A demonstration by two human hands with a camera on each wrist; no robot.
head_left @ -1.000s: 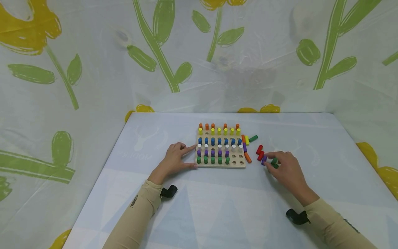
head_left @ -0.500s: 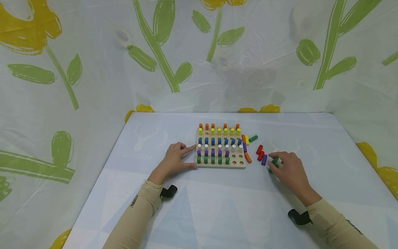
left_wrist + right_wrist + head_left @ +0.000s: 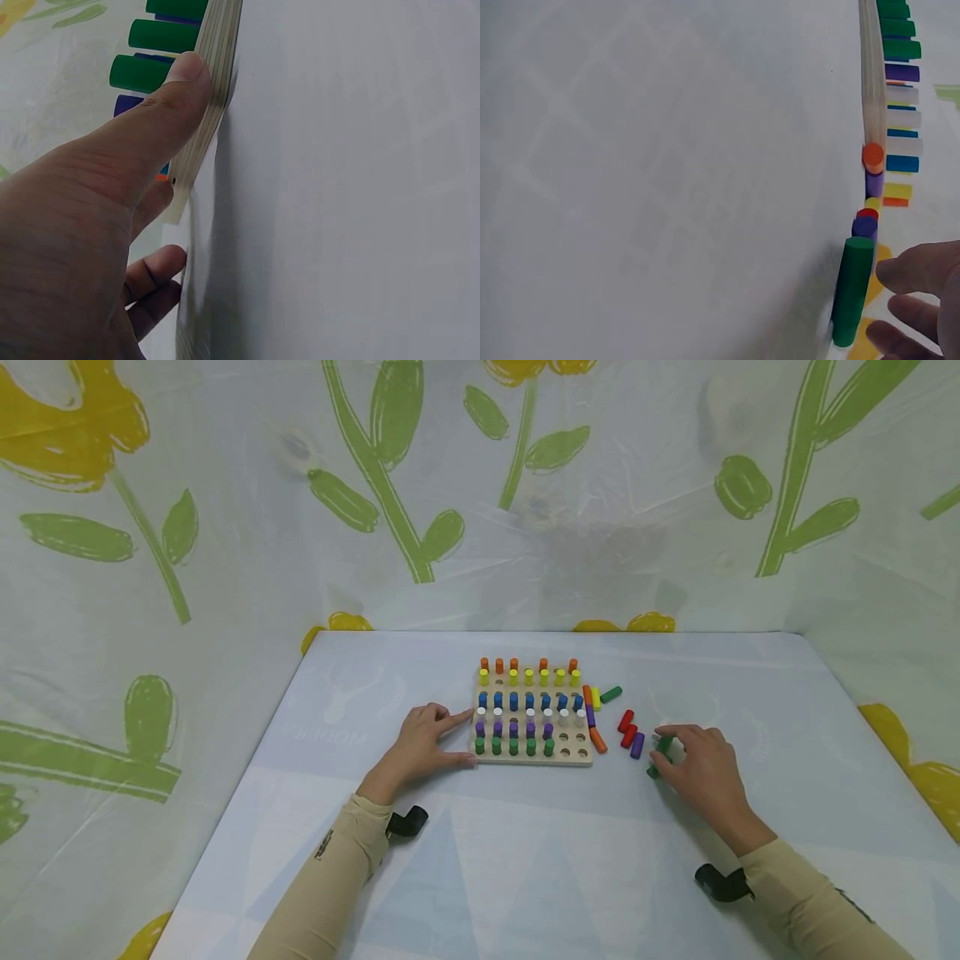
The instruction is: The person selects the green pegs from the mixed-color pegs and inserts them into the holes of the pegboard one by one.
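A wooden pegboard (image 3: pixel 536 756) stands at the middle of the table, bearing rows of coloured pegs and some bare holes. My left hand (image 3: pixel 422 747) touches its left side with outstretched thumb and index finger; in the left wrist view the thumb (image 3: pixel 161 112) presses the board's front edge (image 3: pixel 214 82). To the right of the board my right hand (image 3: pixel 701 772) hovers with thumb and index apart over a green peg (image 3: pixel 664 744). That green peg (image 3: pixel 853 292) lies on the table in the right wrist view, with a gap between it and the fingers.
Loose pegs lie right of the board: a purple peg (image 3: pixel 637 745), a red peg (image 3: pixel 626 720) beside another red one, an orange peg (image 3: pixel 597 740), a yellow peg (image 3: pixel 596 697) and a far green peg (image 3: pixel 611 693). A flowered curtain (image 3: pixel 622 543) hangs behind the table.
My right hand has drawn slightly right, from beside the purple peg to over the green peg. The purple peg now lies apart from the fingers. My left hand has stayed on the board.
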